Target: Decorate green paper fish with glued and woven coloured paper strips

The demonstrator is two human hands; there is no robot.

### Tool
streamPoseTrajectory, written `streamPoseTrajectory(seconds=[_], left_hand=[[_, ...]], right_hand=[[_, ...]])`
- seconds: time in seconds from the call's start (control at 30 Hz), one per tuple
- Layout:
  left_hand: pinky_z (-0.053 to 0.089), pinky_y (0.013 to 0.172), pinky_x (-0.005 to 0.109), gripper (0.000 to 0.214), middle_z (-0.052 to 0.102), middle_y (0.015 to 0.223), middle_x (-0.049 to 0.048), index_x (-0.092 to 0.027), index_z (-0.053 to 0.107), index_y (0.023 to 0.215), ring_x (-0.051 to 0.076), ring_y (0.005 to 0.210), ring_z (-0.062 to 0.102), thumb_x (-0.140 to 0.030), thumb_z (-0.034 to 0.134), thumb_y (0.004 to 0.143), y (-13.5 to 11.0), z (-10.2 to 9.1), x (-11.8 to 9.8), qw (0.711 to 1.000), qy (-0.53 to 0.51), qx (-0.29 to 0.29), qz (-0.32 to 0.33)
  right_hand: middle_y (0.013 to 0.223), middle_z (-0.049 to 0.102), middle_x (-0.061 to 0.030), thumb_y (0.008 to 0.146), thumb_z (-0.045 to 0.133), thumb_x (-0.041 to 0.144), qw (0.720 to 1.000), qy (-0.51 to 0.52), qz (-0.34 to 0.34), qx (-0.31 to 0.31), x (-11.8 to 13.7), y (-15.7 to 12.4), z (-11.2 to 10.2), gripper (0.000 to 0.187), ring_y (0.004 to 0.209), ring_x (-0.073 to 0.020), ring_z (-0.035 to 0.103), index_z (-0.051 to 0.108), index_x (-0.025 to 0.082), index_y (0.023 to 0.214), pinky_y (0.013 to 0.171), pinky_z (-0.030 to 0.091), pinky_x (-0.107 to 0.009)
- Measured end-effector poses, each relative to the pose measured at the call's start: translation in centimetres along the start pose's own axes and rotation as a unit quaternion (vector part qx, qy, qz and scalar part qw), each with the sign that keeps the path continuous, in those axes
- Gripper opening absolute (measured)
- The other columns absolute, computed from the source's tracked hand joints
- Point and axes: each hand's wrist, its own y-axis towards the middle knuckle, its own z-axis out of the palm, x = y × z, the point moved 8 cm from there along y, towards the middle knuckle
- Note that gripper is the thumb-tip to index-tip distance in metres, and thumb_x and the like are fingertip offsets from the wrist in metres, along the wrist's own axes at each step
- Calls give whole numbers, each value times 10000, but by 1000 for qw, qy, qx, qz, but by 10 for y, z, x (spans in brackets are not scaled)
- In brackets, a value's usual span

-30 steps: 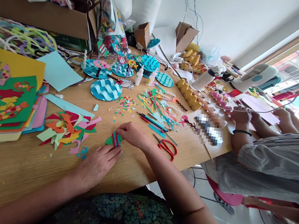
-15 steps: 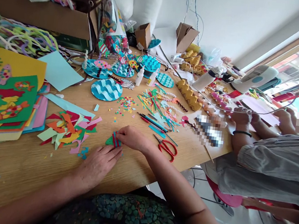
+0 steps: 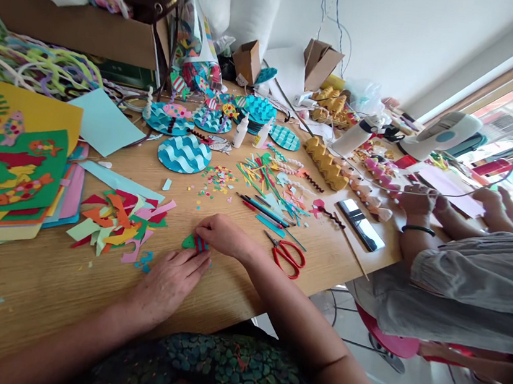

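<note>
A small green paper fish [image 3: 190,242] with red and blue stripes lies on the table between my hands. My left hand [image 3: 178,276] rests flat, its fingertips along the fish's near edge. The fingers of my right hand [image 3: 218,235] are pinched together at the striped end and cover part of it. Whether a loose strip is between them is hidden. Blue paper snippets [image 3: 145,261] lie left of my left hand. Beyond it is a heap of coloured paper scraps [image 3: 119,222]. Red-handled scissors [image 3: 286,258] lie right of my right hand.
Glue bottles [image 3: 241,130], a blue wavy disc [image 3: 184,153], paper dots [image 3: 219,178], narrow strips [image 3: 262,177] and pencils [image 3: 266,210] lie farther back. Stacked coloured sheets [image 3: 57,192] stand left. A phone [image 3: 361,225] lies near a co-worker's arm [image 3: 414,221] at right.
My right fingers have shifted slightly left over the striped end of the fish. My left hand has stayed in place. The view has turned very slightly.
</note>
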Motion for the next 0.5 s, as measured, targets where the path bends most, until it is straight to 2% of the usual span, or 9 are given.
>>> streamPoseTrajectory(seconds=[0.13,0.3,0.43,0.5], left_hand=[[415,802,320,345,623,1162,46,-131,594,1114,193,996,530,-52,390,848,0,-4,0,1000,-1,-13,-1],[420,810,327,357,617,1170,54,-131,583,1131,199,1015,527,-47,391,842,-1,-2,0,1000,1,-6,1],[428,798,331,357,609,1177,72,-136,578,1136,200,1017,528,-50,399,839,-1,1,0,1000,0,8,2],[430,790,332,360,608,1179,74,-134,578,1136,201,1012,531,-48,392,840,-1,2,0,1000,-1,7,4]], right_hand=[[617,553,14,789,423,135,999,4,0,-34,0,0,-8,253,543,-61,376,668,107,730,522,276,-186],[555,511,23,768,453,163,1000,-8,2,9,0,-3,1,233,515,-65,351,655,113,665,489,257,-192],[583,517,19,789,426,134,999,1,11,-52,-2,-1,-10,253,540,-63,352,661,112,697,505,260,-180],[575,509,22,789,433,148,998,-1,10,-54,-3,-3,-12,248,531,-60,351,660,112,696,500,253,-182]])
